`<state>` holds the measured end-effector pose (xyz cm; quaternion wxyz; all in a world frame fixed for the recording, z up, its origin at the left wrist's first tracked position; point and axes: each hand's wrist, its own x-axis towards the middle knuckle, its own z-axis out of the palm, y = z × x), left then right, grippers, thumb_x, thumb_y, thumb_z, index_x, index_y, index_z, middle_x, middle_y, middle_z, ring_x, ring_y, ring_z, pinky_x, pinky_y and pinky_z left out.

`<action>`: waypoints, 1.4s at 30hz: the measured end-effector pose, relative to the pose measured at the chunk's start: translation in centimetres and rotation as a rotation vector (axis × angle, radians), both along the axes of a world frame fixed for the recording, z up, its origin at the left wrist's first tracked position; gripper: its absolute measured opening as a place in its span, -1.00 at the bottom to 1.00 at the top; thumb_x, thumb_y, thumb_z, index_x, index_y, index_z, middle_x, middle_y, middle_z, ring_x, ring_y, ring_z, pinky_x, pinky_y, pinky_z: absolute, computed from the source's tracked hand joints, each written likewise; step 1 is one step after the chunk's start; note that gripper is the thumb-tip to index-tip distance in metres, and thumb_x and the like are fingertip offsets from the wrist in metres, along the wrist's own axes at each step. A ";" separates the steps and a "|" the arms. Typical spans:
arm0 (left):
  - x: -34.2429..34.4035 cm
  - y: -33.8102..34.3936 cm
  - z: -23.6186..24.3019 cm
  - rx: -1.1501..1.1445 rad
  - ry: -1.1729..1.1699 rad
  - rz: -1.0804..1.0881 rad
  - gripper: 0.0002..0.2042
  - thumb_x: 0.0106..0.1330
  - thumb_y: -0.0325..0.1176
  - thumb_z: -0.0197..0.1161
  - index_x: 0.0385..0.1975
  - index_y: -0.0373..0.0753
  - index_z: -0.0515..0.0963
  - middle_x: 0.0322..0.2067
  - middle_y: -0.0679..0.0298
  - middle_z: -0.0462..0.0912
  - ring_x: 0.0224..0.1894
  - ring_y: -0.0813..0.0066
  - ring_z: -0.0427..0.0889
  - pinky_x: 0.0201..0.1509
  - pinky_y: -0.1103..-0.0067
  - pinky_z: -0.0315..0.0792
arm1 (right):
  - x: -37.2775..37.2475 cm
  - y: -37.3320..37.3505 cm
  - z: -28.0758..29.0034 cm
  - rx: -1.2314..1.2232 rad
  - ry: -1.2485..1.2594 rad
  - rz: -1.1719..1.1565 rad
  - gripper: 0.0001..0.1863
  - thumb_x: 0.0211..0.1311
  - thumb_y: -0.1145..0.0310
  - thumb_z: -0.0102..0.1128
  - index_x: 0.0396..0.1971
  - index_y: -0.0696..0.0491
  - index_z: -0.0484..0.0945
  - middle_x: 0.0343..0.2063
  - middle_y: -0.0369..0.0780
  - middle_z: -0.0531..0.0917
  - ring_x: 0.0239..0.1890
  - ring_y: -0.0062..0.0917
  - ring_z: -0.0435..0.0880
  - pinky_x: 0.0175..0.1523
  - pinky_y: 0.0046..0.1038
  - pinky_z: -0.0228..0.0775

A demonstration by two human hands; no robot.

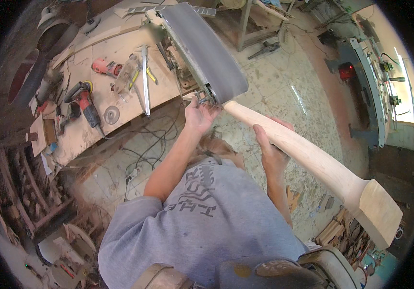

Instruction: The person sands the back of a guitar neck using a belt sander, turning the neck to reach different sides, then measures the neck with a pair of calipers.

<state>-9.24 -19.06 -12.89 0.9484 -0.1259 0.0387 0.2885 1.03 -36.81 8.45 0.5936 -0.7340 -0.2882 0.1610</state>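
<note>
A pale wooden furniture leg slants from the belt sander's end down to the right. Its narrow tip meets the lower end of the sander's grey belt, and its broad, squared block lies at the far right. My right hand is closed around the leg's slimmer part, thumb on top. At the sander's lower corner, my left hand is turned palm up with its fingers apart, close to the metal fittings and the leg's tip. Whether its fingertips touch either one is hard to make out.
On the workbench at left lie a red angle grinder, another red power tool, a metal caliper and yellow-handled pliers. Cables trail across the floor beneath. Wood offcuts are piled at lower right.
</note>
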 end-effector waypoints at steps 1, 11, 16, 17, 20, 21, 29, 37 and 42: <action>0.8 -0.1 2.3 -0.043 0.233 -0.002 -0.37 0.68 0.09 -0.37 0.11 -0.42 0.44 0.11 -0.10 0.60 0.35 -0.14 0.45 0.55 -0.05 0.23 | 0.0 0.0 0.1 0.003 0.010 -0.011 -0.52 0.19 0.45 0.55 0.06 0.18 0.52 -0.13 -0.16 0.69 -0.20 -0.56 0.68 -0.11 -0.52 0.57; 0.0 -0.3 4.2 0.047 0.525 0.012 -0.41 0.68 0.11 -0.33 0.38 -0.27 0.27 0.31 -0.01 0.46 0.37 -0.07 0.45 0.54 0.06 0.26 | 1.1 -0.1 -0.5 0.009 -0.056 -0.017 -0.59 0.22 0.38 0.54 -0.05 0.21 0.55 -0.18 -0.14 0.67 -0.19 -0.56 0.71 -0.19 -0.53 0.64; -5.2 -2.8 3.2 0.436 0.856 0.038 -0.39 0.65 0.10 -0.10 0.36 -0.35 0.22 0.34 -0.05 0.45 0.30 0.01 0.54 0.39 0.14 0.44 | 2.4 -2.2 -6.1 0.141 0.391 -0.328 -0.61 0.26 0.31 0.50 -0.10 0.21 0.53 -0.23 -0.13 0.64 -0.29 -0.42 0.73 -0.22 -0.42 0.80; -6.2 -3.5 3.7 0.492 0.955 0.059 -0.39 0.64 0.10 -0.04 0.35 -0.35 0.23 0.34 -0.06 0.45 0.28 0.04 0.57 0.36 0.16 0.47 | 3.0 -2.6 -7.7 0.147 0.474 -0.360 -0.60 0.26 0.29 0.50 -0.11 0.21 0.52 -0.25 -0.15 0.64 -0.30 -0.43 0.73 -0.22 -0.44 0.80; -8.6 -4.8 5.6 0.488 1.034 0.138 -0.44 0.61 0.04 0.07 0.29 -0.33 0.25 0.27 -0.08 0.53 0.22 0.07 0.63 0.29 0.21 0.52 | 3.7 -3.4 -9.6 0.125 0.676 -0.288 -0.44 0.26 0.23 0.51 -0.03 0.32 0.39 -0.23 -0.10 0.61 -0.35 -0.43 0.73 -0.25 -0.47 0.79; -9.3 -5.3 6.0 0.493 1.062 0.167 -0.46 0.61 0.03 0.08 0.28 -0.33 0.26 0.25 -0.08 0.55 0.19 0.08 0.65 0.27 0.22 0.54 | 3.4 -3.5 -10.1 0.128 0.719 -0.259 -0.45 0.27 0.22 0.50 -0.03 0.30 0.40 -0.24 -0.12 0.61 -0.38 -0.44 0.73 -0.25 -0.48 0.78; -12.6 -5.8 9.0 0.590 1.099 0.373 -0.51 0.64 -0.05 0.06 0.27 -0.37 0.30 0.24 -0.12 0.56 0.19 0.05 0.67 0.25 0.21 0.60 | 1.0 -2.5 -11.1 0.207 0.837 -0.150 -0.59 0.31 0.24 0.44 -0.08 0.18 0.48 -0.29 -0.22 0.60 -0.34 -0.52 0.70 -0.23 -0.51 0.77; -13.5 -5.8 10.7 0.761 0.973 0.553 -0.53 0.67 -0.13 -0.06 0.31 -0.43 0.29 0.27 -0.19 0.51 0.31 -0.02 0.55 0.35 0.20 0.51 | 1.1 -3.2 -11.8 0.268 0.896 -0.085 -0.57 0.32 0.28 0.40 0.03 0.24 0.52 -0.08 -0.10 0.66 -0.07 -0.46 0.73 -0.12 -0.46 0.79; -13.3 -5.9 12.0 0.764 0.988 0.611 -0.54 0.63 -0.18 0.06 0.29 -0.45 0.34 0.24 -0.11 0.55 0.26 0.11 0.60 0.34 0.30 0.51 | 1.3 -3.9 -11.7 0.288 0.960 0.065 -0.52 0.36 0.35 0.31 0.18 0.27 0.45 0.12 0.03 0.61 0.19 -0.28 0.65 0.15 -0.33 0.72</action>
